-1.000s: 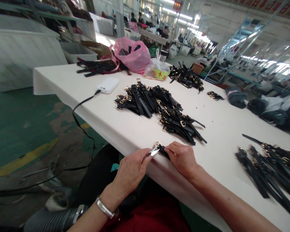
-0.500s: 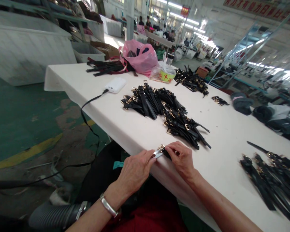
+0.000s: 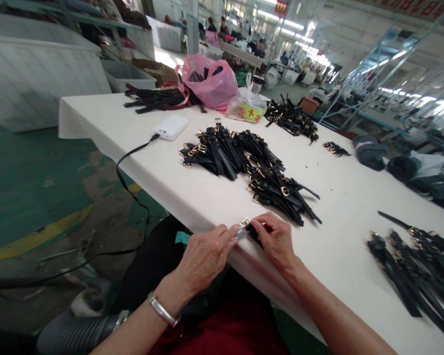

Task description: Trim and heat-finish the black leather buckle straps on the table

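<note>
At the near edge of the white-covered table (image 3: 203, 197), my right hand (image 3: 276, 239) pinches a black buckle strap (image 3: 254, 235). Its gold buckle (image 3: 245, 222) sticks out between my two hands. My left hand (image 3: 207, 251) is closed on a small, flat silvery piece (image 3: 241, 232) that meets the strap beside the buckle; its exact kind I cannot make out. Beyond my hands lies a heap of black buckle straps (image 3: 222, 153), with another bunch (image 3: 281, 192) nearer. More straps (image 3: 399, 271) are spread at the right.
A white power bank (image 3: 171, 127) with a black cable (image 3: 123, 177) lies on the left. Towards the back stand a pink plastic bag (image 3: 209, 81) and a clear bag with a yellow-green bowl (image 3: 253, 111). Further straps (image 3: 292, 118) and dark rolled bundles (image 3: 370, 152) sit along the far side.
The silvery piece has tilted slightly and the buckle now stands a little more upright at the strap. Both hands keep their grip; the whole view has shifted slightly.
</note>
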Demonstrator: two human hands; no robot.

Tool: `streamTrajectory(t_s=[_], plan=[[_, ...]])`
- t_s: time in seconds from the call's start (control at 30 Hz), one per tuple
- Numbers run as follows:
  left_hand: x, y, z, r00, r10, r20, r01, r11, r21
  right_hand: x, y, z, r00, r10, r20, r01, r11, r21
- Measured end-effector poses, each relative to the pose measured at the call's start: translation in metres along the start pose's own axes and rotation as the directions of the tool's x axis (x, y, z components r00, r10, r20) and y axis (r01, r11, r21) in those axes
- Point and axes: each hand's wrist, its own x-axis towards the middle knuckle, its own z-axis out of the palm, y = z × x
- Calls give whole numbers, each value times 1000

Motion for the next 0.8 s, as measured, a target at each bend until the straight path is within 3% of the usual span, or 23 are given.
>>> streamTrajectory(t_s=[0.3,0.6,0.8], plan=[[1,-1,2,997,73,-32,-72,997,38,-1,1,1,1000,-5,-2,5,1000,9],[10,-6,-8,989,126,78,-129,991,30,-1,-1,0,1000,-27,4,27,1000,-8],[12,-5,-11,988,118,97,-124,991,58,-1,-2,-1,998,-62,19,62,998,-3]])
